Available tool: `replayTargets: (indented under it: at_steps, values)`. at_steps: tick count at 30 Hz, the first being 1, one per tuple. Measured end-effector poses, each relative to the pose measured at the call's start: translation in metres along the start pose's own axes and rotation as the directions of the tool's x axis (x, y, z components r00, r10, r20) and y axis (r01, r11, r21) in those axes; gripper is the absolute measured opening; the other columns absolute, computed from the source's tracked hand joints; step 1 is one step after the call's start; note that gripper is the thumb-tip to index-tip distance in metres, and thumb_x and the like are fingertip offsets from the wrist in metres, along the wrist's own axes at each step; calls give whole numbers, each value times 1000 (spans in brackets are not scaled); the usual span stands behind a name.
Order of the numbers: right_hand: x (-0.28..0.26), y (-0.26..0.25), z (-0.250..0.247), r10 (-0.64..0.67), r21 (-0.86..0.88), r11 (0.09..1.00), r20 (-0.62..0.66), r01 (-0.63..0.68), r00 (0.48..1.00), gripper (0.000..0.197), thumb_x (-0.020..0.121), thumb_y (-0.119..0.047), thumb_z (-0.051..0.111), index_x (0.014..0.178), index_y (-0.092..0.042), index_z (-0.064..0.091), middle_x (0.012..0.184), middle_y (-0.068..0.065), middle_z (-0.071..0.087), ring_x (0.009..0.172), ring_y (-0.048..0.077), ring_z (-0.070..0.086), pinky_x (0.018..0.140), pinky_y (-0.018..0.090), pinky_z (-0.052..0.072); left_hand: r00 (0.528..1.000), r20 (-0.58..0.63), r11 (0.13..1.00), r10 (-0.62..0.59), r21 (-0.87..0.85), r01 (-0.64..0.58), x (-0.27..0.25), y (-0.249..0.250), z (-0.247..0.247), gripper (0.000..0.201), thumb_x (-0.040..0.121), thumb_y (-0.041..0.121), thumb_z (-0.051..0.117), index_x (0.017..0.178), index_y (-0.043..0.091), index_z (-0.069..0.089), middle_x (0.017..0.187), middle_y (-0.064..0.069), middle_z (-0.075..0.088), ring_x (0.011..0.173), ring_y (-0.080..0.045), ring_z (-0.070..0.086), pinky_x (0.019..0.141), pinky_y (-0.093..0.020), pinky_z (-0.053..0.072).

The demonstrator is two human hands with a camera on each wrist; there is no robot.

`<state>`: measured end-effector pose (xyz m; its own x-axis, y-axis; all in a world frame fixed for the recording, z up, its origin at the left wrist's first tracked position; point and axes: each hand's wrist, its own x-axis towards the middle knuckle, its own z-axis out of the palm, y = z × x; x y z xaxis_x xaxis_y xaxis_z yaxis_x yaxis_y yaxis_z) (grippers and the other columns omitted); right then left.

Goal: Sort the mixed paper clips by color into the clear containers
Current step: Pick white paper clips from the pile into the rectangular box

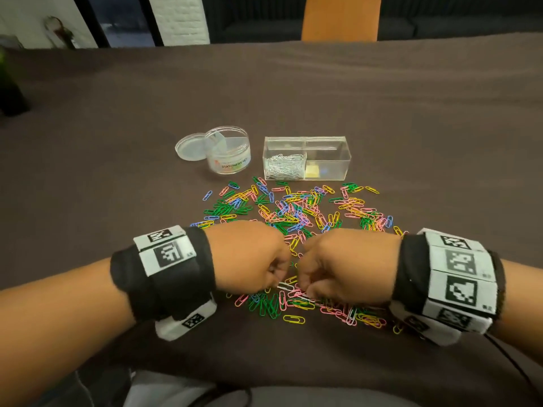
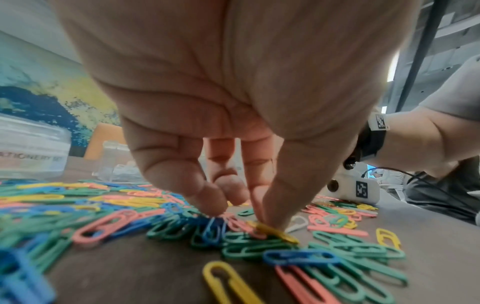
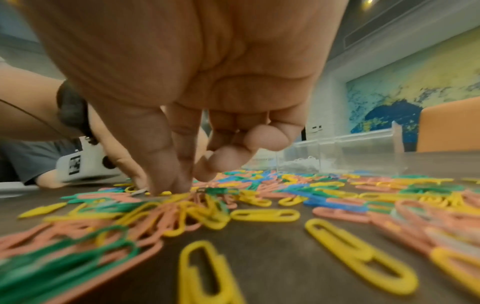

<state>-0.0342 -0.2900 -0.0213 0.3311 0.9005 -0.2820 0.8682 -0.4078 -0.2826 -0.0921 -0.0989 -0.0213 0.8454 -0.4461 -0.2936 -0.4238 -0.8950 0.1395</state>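
Mixed green, blue, pink and yellow paper clips (image 1: pixel 293 207) lie spread on the brown table. Behind them stands a clear two-compartment box (image 1: pixel 329 174), with white clips (image 1: pixel 283 165) in its left compartment. Both hands are down on the near part of the pile, fingertips almost meeting. My left hand (image 1: pixel 274 282) (image 2: pixel 265 218) has thumb and forefinger pressed together at one end of a white paper clip (image 1: pixel 285 286) (image 2: pixel 298 223), on top of a yellow clip (image 2: pixel 278 231). My right hand (image 1: pixel 302 286) (image 3: pixel 168 188) pushes thumb and forefinger into pink and yellow clips; its hold is hidden.
A round clear jar (image 1: pixel 227 151) labelled as a stationery set stands open left of the box, its lid (image 1: pixel 189 146) flat beside it. A small yellow block (image 1: pixel 312 171) sits in the box's right compartment. An orange chair (image 1: pixel 339 17) is at the table's far edge.
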Motion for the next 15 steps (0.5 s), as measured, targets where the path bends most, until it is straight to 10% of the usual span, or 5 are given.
replayTargets:
  at_steps: [9,15]
  values:
    - [1,-12,0,36,-74,997,14,-35,999,21,88,-47,61,85,-28,66,89,-7,61,83,14,60,73,35,54,943,-243,927,-228,-352,133,-16,-13,-8,13,65,33,59,70,22,55,72,8,62,67,-8,57,66,-36,52]
    - [9,-16,1,51,-85,995,54,-47,997,11,91,-26,55,93,-22,65,95,-3,64,88,17,59,69,25,41,865,-182,442,-468,-896,51,-24,-20,-23,35,69,12,49,99,21,66,65,-3,52,55,-12,50,46,-23,45]
